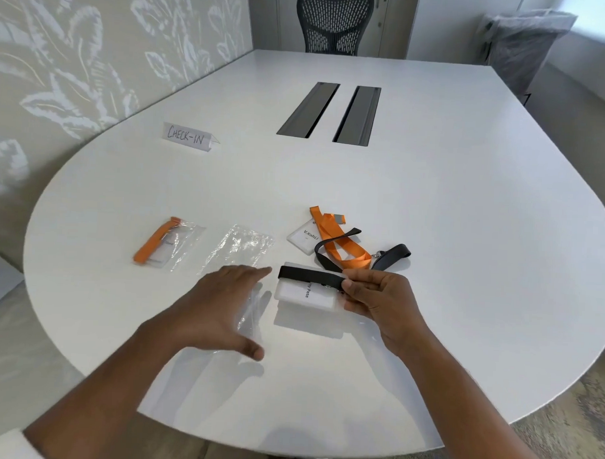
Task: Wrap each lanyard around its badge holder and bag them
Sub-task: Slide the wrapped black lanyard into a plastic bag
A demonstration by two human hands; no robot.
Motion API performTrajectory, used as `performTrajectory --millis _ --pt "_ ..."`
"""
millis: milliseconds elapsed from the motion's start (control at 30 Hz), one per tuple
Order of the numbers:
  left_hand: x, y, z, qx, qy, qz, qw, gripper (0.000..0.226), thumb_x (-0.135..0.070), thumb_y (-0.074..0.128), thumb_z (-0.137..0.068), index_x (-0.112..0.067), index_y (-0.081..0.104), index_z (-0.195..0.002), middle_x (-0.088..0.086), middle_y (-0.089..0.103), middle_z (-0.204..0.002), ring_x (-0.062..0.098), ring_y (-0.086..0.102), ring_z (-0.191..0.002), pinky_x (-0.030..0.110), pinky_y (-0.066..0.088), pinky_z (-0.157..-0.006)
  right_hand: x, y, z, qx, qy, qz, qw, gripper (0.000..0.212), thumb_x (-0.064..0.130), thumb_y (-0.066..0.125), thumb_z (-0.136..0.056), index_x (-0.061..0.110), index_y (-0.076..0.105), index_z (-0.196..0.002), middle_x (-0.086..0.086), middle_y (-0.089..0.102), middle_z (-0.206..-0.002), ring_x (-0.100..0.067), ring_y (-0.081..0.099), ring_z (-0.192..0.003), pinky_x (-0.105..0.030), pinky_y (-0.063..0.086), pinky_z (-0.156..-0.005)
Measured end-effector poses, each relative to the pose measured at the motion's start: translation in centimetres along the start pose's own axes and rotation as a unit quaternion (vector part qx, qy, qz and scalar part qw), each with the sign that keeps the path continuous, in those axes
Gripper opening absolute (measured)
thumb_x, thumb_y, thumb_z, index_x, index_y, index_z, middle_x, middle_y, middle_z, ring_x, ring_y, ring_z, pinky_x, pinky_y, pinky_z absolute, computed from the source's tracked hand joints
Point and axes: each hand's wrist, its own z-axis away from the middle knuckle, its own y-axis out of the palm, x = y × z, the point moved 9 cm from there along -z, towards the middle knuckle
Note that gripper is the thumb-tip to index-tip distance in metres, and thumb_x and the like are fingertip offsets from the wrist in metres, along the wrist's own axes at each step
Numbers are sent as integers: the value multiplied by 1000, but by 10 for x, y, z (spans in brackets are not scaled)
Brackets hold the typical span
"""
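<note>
Head view: wrapped badge holder [307, 291] in right hand [377, 297]

This is an office meeting room. A large white rounded table [432, 199] fills it, with two dark cable hatches [329, 110] set into its middle. A black mesh chair [334, 22] stands at the far end before pale cabinet doors [394, 23]. Leaf-patterned wallpaper [77, 49] covers the left wall. A folded card [187, 137] reading "CHECK-IN" stands on the table, and name badges [304, 238] with lanyards [338, 241] lie nearby
</note>
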Motion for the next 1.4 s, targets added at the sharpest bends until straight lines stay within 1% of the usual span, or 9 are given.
performTrajectory --millis 333,600,800,900,1000,1100,1200,1300,1400 --pt "-11 -19 -5 -142 48 36 988 122 -58 87 -64 -36 15 -160 -23 49 -138 3 36 -131 20 28 -106 -6 18 6 27 23 6 999 32 -3 78 -86 1 61 -112 -20 79 -84 -27 79 -77 -30 63 -62" --pt "-42 -20 -24 -164 108 80 977 122 -57 88 -63 -45 11 -158 -27 50 -135 0 39 -125 20 25 -105 7 30 6 28 -17 -3 999 40 -4 81 -83 2 53 -111 -26 77 -85 -29 78 -73 -32 63 -61" --pt "-71 -24 -35 -186 157 113 963 119 -51 87 -68 -49 9 -158 -24 53 -135 5 41 -129 20 30 -106 11 45 6 32 -62 2 998 38 -7 75 -88 1 52 -116 -28 75 -87 -36 76 -82 -42 65 -74" --pt "-81 -24 -37 -179 192 128 956 121 -51 87 -72 -47 3 -159 -19 44 -153 4 21 -151 26 9 -124 16 49 6 27 -83 -2 996 34 -7 73 -90 3 53 -116 -32 75 -93 -42 76 -92 -46 64 -82" --pt "-76 -36 -30 -226 219 128 941 118 -63 80 -75 -36 6 -163 -17 20 -168 10 -4 -158 37 -12 -127 18 51 3 18 -88 -19 996 35 -9 72 -90 3 52 -116 -19 77 -83 -34 75 -81 -43 63 -79" --pt "-47 -59 -16 -347 176 157 908 99 -60 72 -85 -26 19 -162 -15 18 -169 18 -3 -159 37 -12 -126 20 53 -1 7 -89 -35 995 34 -11 70 -90 4 51 -114 -19 78 -84 -31 74 -79 -37 64 -75" --pt "9 -68 -10 -409 48 295 863 75 -45 73 -90 -24 38 -154 -12 37 -161 13 16 -157 36 11 -127 22 56 -3 -7 -88 -45 995 35 -11 71 -90 3 52 -115 -18 79 -84 -32 75 -83 -35 64 -72" --pt "54 -38 -26 -260 -83 575 772 63 -43 80 -77 -15 61 -131 -3 65 -128 15 56 -123 32 45 -102 22 63 -5 -5 -85 -48 995 37 -9 72 -89 3 52 -117 -14 79 -82 -30 73 -81 -36 65 -74" --pt "50 -10 -33 -93 -96 708 694 48 -35 79 -75 -8 71 -114 15 66 -110 28 61 -101 47 58 -88 20 74 -8 2 -83 -47 995 34 -9 71 -89 7 53 -113 -15 77 -80 -32 69 -84 -40 65 -79"
